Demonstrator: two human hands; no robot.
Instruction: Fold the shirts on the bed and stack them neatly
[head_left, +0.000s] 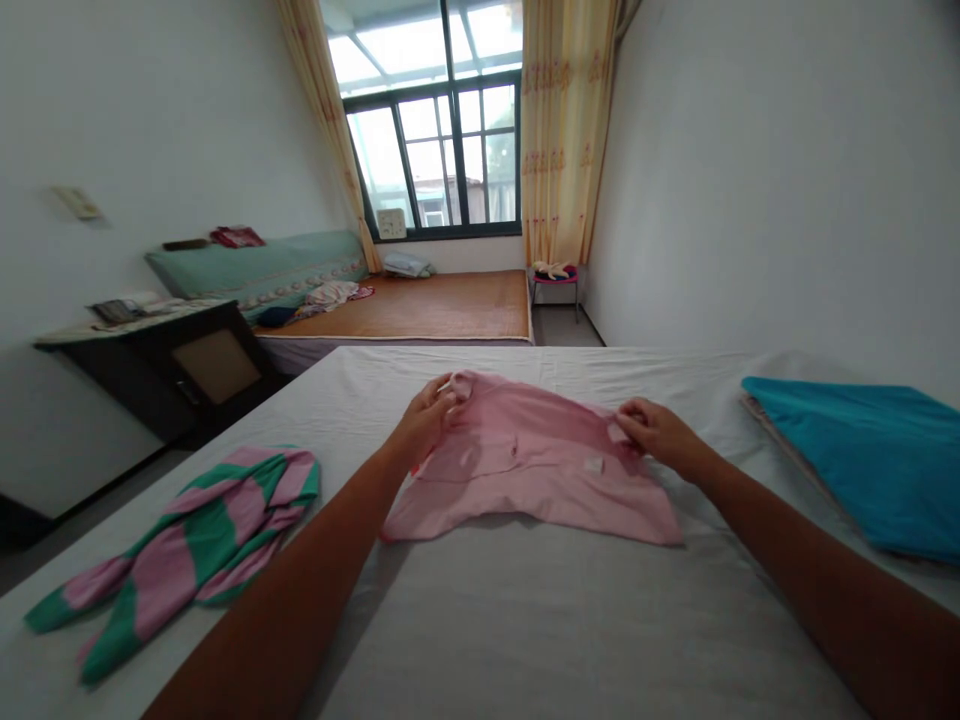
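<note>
A pink garment lies across the white sheet in front of me, its far edge lifted by both hands. Its exact kind is hard to make out; a small pale tag shows on its right half. My left hand pinches the far left corner, where the cloth bunches at the fingers. At the far right corner, my right hand grips the fabric between thumb and fingers. The near edge of the garment rests on the sheet. To the left of my left forearm lies a crumpled green and pink striped garment.
A blue folded cloth or cushion lies on the white-sheeted surface at the right. Beyond its far edge stand a bed with a brown mat, a dark cabinet on the left and a small pink stool.
</note>
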